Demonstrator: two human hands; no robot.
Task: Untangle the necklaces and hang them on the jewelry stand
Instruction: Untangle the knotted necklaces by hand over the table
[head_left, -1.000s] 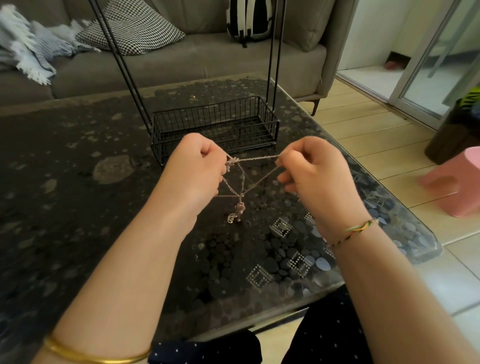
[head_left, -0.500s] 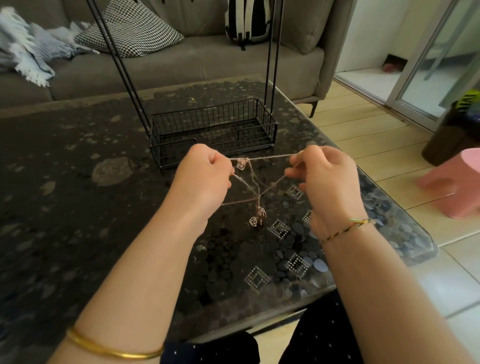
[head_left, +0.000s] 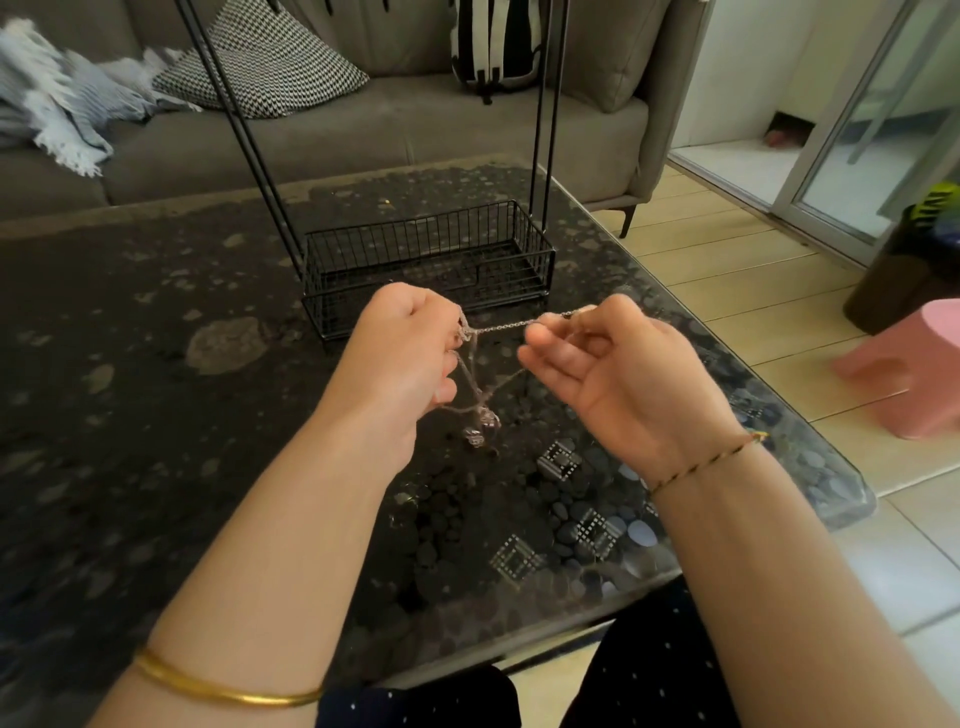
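Above the dark pebble-patterned glass counter (head_left: 156, 374), near its front edge, both hands hold the tangled thin silver chain necklaces (head_left: 475, 384) in the air, off the surface. Left hand (head_left: 410, 358): fingers (head_left: 441, 394) curled tight, pinching the chains at a bunched knot. Right hand (head_left: 623, 379): thumb and forefinger pinch one strand's end, the other fingers (head_left: 540, 358) loosely spread, holding nothing. One strand (head_left: 501, 327) runs taut between the two pinches. Other loops sag and cross below, ending in small shiny pendants (head_left: 480, 428) dangling just over the counter. Handling guess: very light, limp, fine-linked, slippery, easy to kink or snap if yanked, and a hard pull likely tightens the knot. Best hold is a fingertip pinch close beside the knot, feeding slack in, not out at the ends. Pendants carry the only weight, so they will swing and may snag loops. Behind the hands a black wire jewelry stand (head_left: 537, 249) sits on the counter, thin uprights rising out of frame, hanging bar not visible. Its base is a rectangular black wire basket (head_left: 415, 241); no necklace shows in it, only counter pattern through the mesh. Untangling in hand, hanging not yet begun.
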